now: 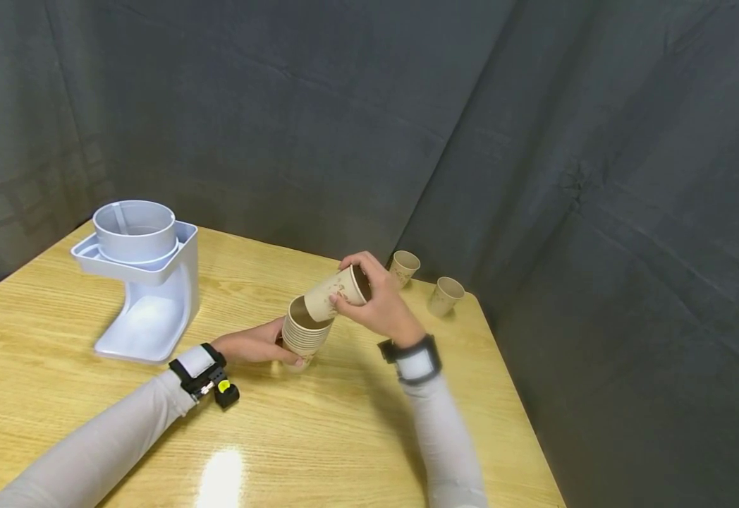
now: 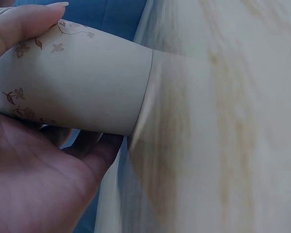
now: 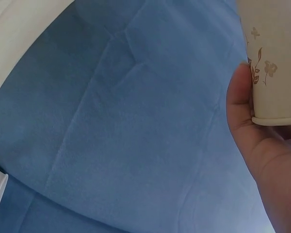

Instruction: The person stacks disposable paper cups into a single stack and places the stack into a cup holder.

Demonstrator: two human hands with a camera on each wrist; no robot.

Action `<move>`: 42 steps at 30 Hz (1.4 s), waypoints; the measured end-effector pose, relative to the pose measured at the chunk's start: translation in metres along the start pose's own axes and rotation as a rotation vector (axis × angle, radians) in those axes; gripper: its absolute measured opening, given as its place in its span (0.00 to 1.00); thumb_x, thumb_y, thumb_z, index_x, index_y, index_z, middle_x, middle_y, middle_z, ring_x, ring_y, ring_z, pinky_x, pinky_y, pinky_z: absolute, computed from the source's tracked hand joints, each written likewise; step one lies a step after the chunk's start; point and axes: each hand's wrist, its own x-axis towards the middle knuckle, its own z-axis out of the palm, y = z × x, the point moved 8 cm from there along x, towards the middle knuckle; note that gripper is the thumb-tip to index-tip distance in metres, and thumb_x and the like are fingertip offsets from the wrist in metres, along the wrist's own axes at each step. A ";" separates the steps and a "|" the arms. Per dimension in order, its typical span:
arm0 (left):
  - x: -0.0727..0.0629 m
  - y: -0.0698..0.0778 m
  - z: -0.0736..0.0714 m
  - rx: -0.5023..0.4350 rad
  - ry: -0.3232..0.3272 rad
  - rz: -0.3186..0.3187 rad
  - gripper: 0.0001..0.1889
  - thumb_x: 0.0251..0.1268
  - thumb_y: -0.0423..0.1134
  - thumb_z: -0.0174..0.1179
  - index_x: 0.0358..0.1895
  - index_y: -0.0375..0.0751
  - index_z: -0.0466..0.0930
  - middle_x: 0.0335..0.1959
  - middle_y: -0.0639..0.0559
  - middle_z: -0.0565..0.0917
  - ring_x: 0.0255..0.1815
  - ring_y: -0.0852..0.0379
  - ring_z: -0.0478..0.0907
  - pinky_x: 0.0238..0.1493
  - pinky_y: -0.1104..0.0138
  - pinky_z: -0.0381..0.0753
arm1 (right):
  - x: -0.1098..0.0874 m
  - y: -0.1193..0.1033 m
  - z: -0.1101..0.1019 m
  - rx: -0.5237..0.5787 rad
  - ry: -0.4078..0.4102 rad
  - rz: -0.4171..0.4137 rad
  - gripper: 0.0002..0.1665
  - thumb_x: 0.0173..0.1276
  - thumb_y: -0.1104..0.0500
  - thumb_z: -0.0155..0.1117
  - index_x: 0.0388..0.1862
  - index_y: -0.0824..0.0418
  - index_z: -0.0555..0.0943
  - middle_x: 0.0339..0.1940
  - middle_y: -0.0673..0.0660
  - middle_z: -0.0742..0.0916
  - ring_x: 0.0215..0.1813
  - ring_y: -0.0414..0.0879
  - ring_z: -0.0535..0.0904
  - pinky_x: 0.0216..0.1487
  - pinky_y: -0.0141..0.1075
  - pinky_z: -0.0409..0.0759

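My left hand (image 1: 257, 343) grips a stack of nested paper cups (image 1: 304, 337), thumb and fingers round its side. The stack leans, its mouth tipped up to the right. In the left wrist view the outer cup (image 2: 82, 77) shows a brown flower print, its base close over the table. With my right hand (image 1: 379, 300) I hold a single paper cup (image 1: 330, 293) by its rim end, tilted. The lower end of this cup overlaps the stack's mouth. The right wrist view shows its flower print and rim, with my thumb (image 3: 241, 94) along its side.
Two more paper cups stand upright at the table's back right, one cup (image 1: 405, 267) behind my right hand and another cup (image 1: 447, 296) near the corner. A pale grey plastic stand with a round holder (image 1: 136, 233) is at the left. Dark curtains (image 1: 293, 106) hang behind the wooden table (image 1: 268, 451).
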 end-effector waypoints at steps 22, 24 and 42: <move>0.000 0.003 0.000 0.003 0.005 -0.003 0.42 0.59 0.38 0.66 0.72 0.39 0.51 0.64 0.41 0.70 0.65 0.47 0.67 0.67 0.53 0.63 | 0.001 0.002 0.026 0.010 -0.102 -0.031 0.21 0.58 0.55 0.67 0.50 0.56 0.74 0.45 0.50 0.78 0.40 0.42 0.74 0.35 0.31 0.79; 0.000 0.002 -0.001 0.005 0.007 -0.005 0.42 0.59 0.38 0.66 0.72 0.39 0.51 0.64 0.41 0.70 0.65 0.46 0.67 0.68 0.53 0.63 | 0.001 0.002 0.027 0.008 -0.102 -0.034 0.22 0.58 0.54 0.68 0.50 0.56 0.74 0.44 0.50 0.78 0.40 0.42 0.74 0.35 0.31 0.79; -0.002 0.001 -0.002 -0.002 0.000 -0.002 0.41 0.59 0.39 0.67 0.72 0.42 0.52 0.63 0.43 0.70 0.62 0.49 0.70 0.64 0.57 0.68 | 0.004 -0.006 0.042 -0.077 -0.128 -0.066 0.26 0.61 0.51 0.66 0.57 0.54 0.74 0.52 0.51 0.78 0.48 0.43 0.73 0.42 0.34 0.80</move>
